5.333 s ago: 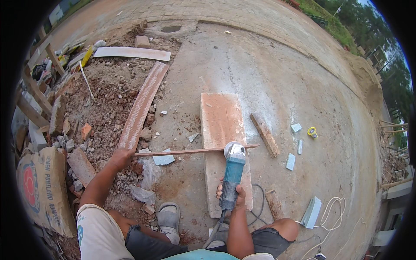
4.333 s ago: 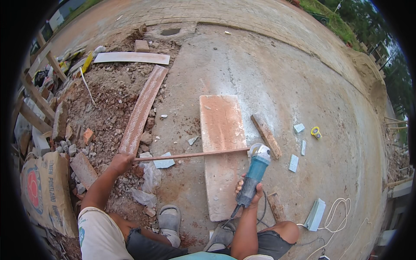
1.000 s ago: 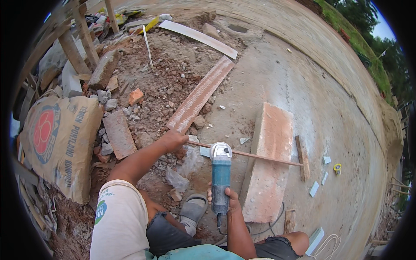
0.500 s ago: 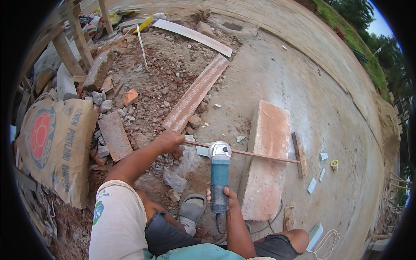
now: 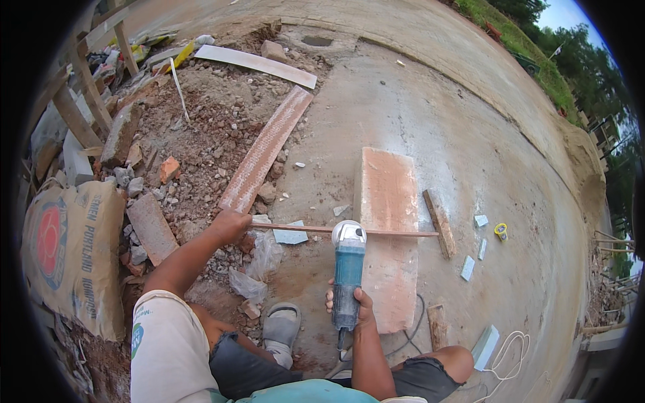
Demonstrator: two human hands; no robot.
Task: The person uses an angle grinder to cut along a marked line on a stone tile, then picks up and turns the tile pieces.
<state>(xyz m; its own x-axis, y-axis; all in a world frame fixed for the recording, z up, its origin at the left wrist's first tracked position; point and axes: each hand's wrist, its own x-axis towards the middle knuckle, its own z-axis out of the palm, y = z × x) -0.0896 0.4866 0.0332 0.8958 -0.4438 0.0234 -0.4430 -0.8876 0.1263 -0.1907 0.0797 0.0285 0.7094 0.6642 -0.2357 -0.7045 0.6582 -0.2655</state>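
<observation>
My left hand (image 5: 230,226) is closed around the left end of a thin reddish-brown tile strip (image 5: 396,234), seen edge-on. The strip reaches rightward across a concrete block (image 5: 390,269) with a reddish, dusty top. In my right hand (image 5: 357,305) is a blue-green angle grinder (image 5: 348,265), gripped by its dark lower body. The grinder's silver head lies over the middle of the strip, near the block's left edge, and hides that part. Its disc cannot be made out. A cord runs from the grinder's lower end.
A long tile piece (image 5: 269,148) lies beyond my left hand, near a pale one (image 5: 255,62). Rubble, a brick (image 5: 151,228) and a cement sack (image 5: 74,252) fill the left. Wood pieces (image 5: 440,224), tile offcuts (image 5: 467,268) and a yellow tape roll (image 5: 500,232) lie right of the block.
The grinder has moved rightward along the strip, toward the block. My left hand keeps its grip on the strip's end. The whole view has shifted, so the surroundings sit farther left.
</observation>
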